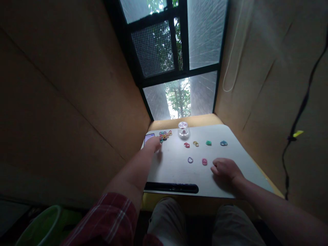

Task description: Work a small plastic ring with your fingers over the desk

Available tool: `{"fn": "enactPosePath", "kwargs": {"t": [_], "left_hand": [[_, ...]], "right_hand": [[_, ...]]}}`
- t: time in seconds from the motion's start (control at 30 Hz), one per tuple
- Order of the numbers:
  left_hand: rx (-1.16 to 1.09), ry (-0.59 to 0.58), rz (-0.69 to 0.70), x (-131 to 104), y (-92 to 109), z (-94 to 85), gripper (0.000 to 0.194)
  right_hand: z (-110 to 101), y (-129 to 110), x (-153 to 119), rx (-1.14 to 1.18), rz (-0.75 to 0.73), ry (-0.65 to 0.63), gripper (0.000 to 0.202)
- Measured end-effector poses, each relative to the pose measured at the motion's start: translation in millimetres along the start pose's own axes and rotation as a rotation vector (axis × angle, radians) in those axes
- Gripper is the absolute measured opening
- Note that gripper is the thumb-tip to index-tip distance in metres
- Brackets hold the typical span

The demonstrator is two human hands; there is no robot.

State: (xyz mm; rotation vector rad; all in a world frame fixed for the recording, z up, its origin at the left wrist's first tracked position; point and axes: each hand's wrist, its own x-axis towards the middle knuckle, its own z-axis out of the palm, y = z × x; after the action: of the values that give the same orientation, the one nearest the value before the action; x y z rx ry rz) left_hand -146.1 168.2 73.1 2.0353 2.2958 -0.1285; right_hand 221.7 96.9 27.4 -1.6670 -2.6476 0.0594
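My left hand [153,144] reaches over the left side of the white board. Its fingers are drawn together at the edge of a mixed pile of small coloured bands [166,135]; whatever they may pinch is too small to make out. My right hand [226,168] rests as a fist on the board's right part, its inside hidden. Just left of that fist lie pink bands [204,161] and a lilac band [190,160]. Farther back, in a row, are red bands [187,145], yellow bands [195,144], green bands [208,142] and blue bands [223,143].
A clear round container [183,130] stands at the back of the white board [174,167]. Partly behind my left hand is a phone-like screen [149,137]. A long black bar [171,187] lies along the front edge. Walls flank the board; a dark cable [303,102] hangs at right.
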Motion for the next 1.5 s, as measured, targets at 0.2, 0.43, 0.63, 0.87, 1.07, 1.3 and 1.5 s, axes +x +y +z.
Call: {"fn": "enactPosePath", "kwargs": {"t": [0.2,0.43,0.63,0.87,1.07,1.3,1.5], "left_hand": [[0.01,-0.005,0.015,8,-7,2.4,0.046],[0.009,0.008,0.035,13,-9,3.7,0.04],[-0.011,0.042,0.049,10,-14,4.8,0.032],[-0.031,0.089,0.078,4,-14,6.3,0.029],[-0.034,0.119,0.142,0,-8,10.7,0.033],[-0.05,0.143,0.098,3,-8,12.8,0.021],[-0.11,0.225,0.045,-3,-6,6.2,0.023]], "right_hand": [[-1,0,1,0.005,0.012,-0.009,0.029],[1,0,2,0.007,0.015,-0.008,0.029],[-1,-1,1,-0.018,0.014,-0.009,0.028],[0,-1,2,-0.025,0.023,-0.01,0.028],[-3,-3,1,-0.001,0.037,-0.013,0.027],[0,-1,3,0.005,0.045,-0.02,0.026],[5,1,5,-0.022,0.036,-0.028,0.027]]}}
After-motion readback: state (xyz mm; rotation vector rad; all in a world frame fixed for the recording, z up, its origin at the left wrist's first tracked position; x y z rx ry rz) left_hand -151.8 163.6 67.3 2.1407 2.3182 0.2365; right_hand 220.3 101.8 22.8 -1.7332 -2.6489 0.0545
